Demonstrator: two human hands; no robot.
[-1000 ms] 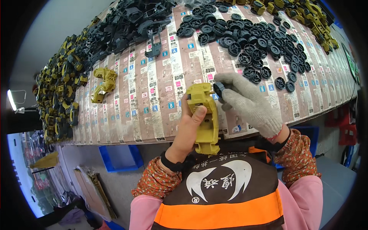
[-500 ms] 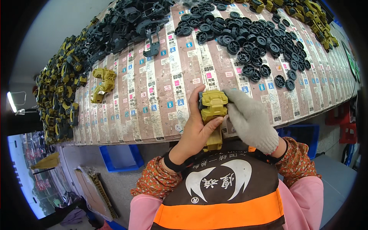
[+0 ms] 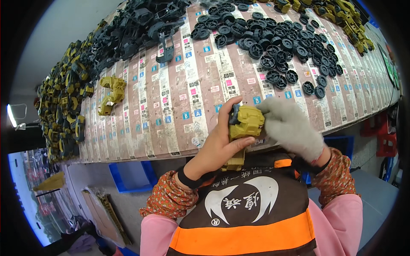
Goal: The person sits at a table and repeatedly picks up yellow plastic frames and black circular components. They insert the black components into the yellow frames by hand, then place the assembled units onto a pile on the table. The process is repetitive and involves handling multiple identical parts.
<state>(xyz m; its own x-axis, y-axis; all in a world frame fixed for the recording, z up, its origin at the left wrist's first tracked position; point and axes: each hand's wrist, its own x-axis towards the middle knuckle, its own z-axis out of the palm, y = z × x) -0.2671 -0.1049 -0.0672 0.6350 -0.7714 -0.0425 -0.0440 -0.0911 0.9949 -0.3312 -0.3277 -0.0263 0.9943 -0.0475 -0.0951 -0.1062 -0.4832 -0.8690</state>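
Note:
My bare left hand [image 3: 220,143] is wrapped round a yellow plastic toy vehicle body [image 3: 247,123] just off the table's near edge. A dark plastic piece shows along the body's left side, and its lower end hangs below my thumb. On the other side, my right hand [image 3: 292,130], in a grey-white glove, is close against the body with its fingers bent together. The glove is slightly blurred, and whatever its fingertips hold is hidden. Beyond both hands lies a spread of loose black toy wheels [image 3: 279,45]. Another yellow part [image 3: 112,94] lies alone to the left.
Dark plastic chassis parts [image 3: 132,32] are heaped at the back left, with one dark frame [image 3: 165,49] apart. Yellow-and-black assembled pieces [image 3: 68,94] crowd the left edge; more yellow parts [image 3: 348,25] lie far right. Below the taped table [image 3: 171,123] are blue bins [image 3: 133,177] and a red stool [image 3: 386,143].
The toy vehicle body has tilted and shifted slightly right in my left hand. My right hand has moved a little right along with it, staying beside it.

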